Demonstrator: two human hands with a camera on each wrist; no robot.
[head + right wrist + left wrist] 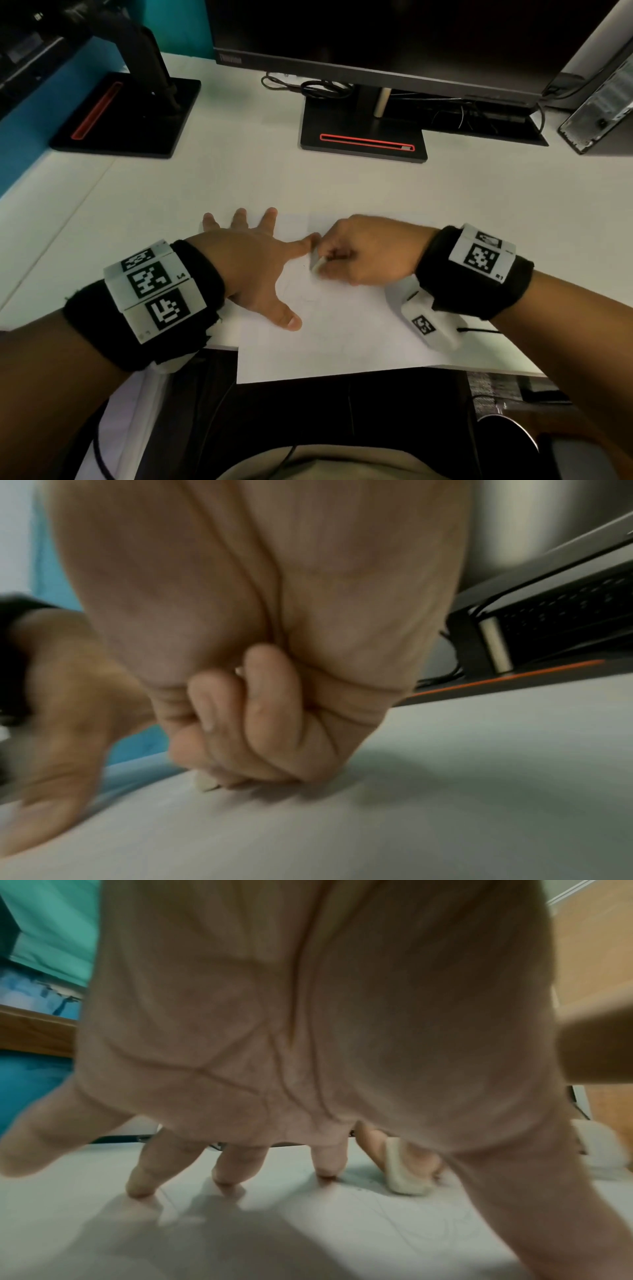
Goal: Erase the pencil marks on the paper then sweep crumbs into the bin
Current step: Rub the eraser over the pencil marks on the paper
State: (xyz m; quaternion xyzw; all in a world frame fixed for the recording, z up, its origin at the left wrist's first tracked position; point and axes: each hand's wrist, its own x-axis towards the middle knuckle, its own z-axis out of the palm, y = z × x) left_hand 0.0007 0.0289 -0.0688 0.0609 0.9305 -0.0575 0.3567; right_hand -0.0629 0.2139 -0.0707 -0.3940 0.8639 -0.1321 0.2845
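White and rubbery, a small block eraser (pixel 317 264) is pinched in the curled fingers of the right hand (pixel 363 251), its lower end pressed to the white sheet of paper (pixel 342 335); in the left wrist view the eraser (pixel 405 1169) meets the sheet at a tilt, with faint grey pencil marks (pixel 394 1204) on the paper just beside it; in the right wrist view only a pale tip of the eraser (pixel 205 783) shows below the folded fingers (pixel 260 710). Beside it, the left hand (pixel 246 263) lies flat on the paper, fingers straight and spread, holding nothing; its index fingertip nearly touches the right hand, and its thumb points toward the near edge of the desk; the left hand (pixel 274 1015) presses fingertips to the sheet. Faint pencil marks (pixel 301 294) lie between the two hands. The paper sits at the near edge of the white desk (pixel 171 192), its near edge overhanging; toward the far edge stand a black monitor base with a red slot (pixel 364 137) at the middle and a second black base (pixel 126 116) at the far left corner.
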